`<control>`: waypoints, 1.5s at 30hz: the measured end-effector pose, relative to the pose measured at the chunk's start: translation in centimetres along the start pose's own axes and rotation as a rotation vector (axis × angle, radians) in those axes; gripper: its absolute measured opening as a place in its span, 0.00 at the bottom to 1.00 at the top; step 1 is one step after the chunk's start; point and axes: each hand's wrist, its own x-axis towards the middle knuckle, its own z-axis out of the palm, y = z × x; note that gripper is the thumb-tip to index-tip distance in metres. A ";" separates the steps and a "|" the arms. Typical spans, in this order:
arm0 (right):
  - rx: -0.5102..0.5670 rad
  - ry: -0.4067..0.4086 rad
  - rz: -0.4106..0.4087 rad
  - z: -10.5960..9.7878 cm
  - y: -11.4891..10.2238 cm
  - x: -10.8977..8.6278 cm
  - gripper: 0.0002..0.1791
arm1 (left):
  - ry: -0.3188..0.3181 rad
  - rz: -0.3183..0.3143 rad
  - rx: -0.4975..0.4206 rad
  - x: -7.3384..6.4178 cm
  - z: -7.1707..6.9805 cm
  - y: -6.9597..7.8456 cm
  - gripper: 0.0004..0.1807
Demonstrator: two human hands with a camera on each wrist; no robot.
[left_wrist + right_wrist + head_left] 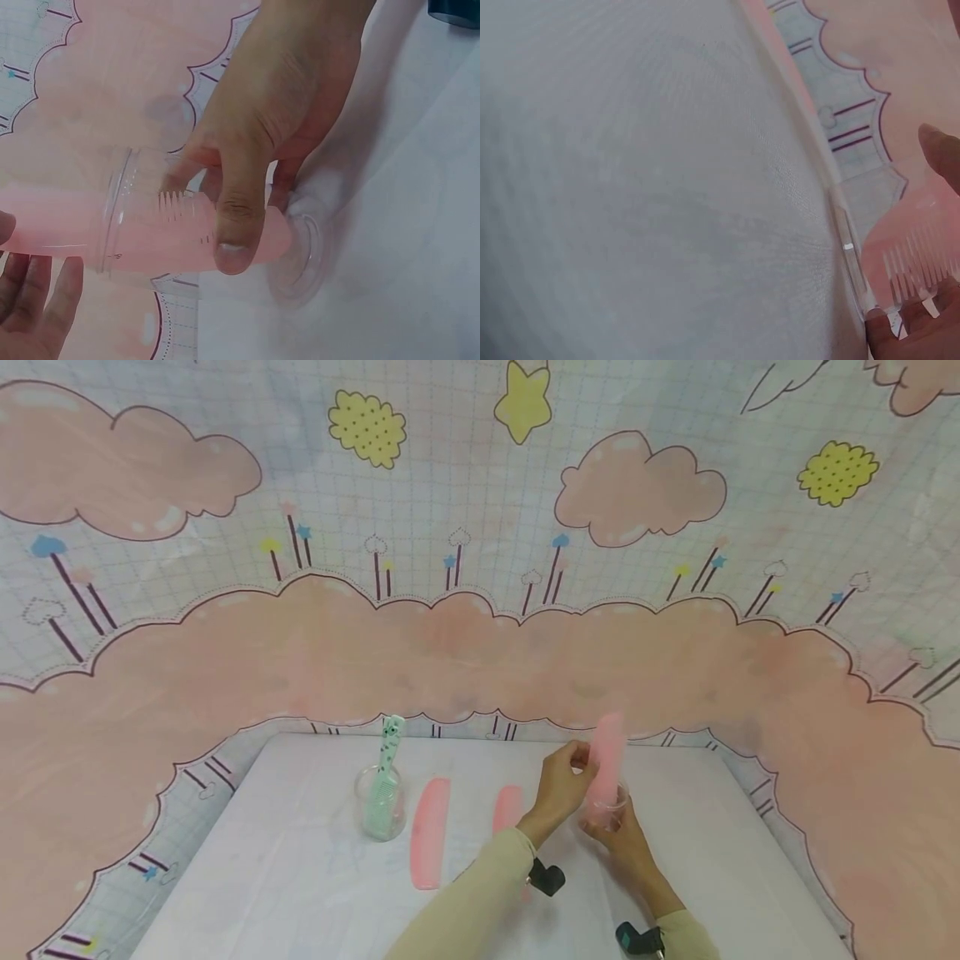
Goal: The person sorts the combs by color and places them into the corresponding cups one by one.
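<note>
In the head view my left hand (564, 783) pinches the upper part of a pink comb (607, 756), whose lower end stands inside a clear cup (619, 800). Low around that cup, my right hand (621, 837) grips it. From the left wrist, the comb's teeth and tip show through the clear wall, with the thumb of the right hand (247, 150) across the cup. The left hand (41, 307) holds the comb's other end there. In the right wrist view, comb teeth (911, 266) show through the cup beside my right hand's fingers (881, 337).
A second clear cup (362, 785) on the left holds a mint-green comb (387, 756) with a patterned handle. One pink comb (430, 835) lies on the white table (285, 860); another pink comb (507, 806) is partly hidden by my left arm. A patterned cloth (450, 660) hangs behind.
</note>
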 end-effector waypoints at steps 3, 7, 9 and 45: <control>-0.001 -0.004 -0.004 -0.1 0.1 0.3 0.62 | -0.003 -0.003 -0.002 0.0 0.2 -0.3 0.09; 0.002 -0.002 -0.013 -0.2 0.2 0.6 0.62 | 0.004 -0.011 0.002 0.1 0.5 -0.7 0.06; 0.004 0.000 -0.017 -0.2 0.3 0.8 0.61 | 0.008 -0.013 0.006 0.2 0.7 -0.8 0.05; -0.004 -0.034 -0.065 -1.5 0.7 3.4 0.60 | 0.031 -0.043 0.070 1.6 1.7 -2.6 0.09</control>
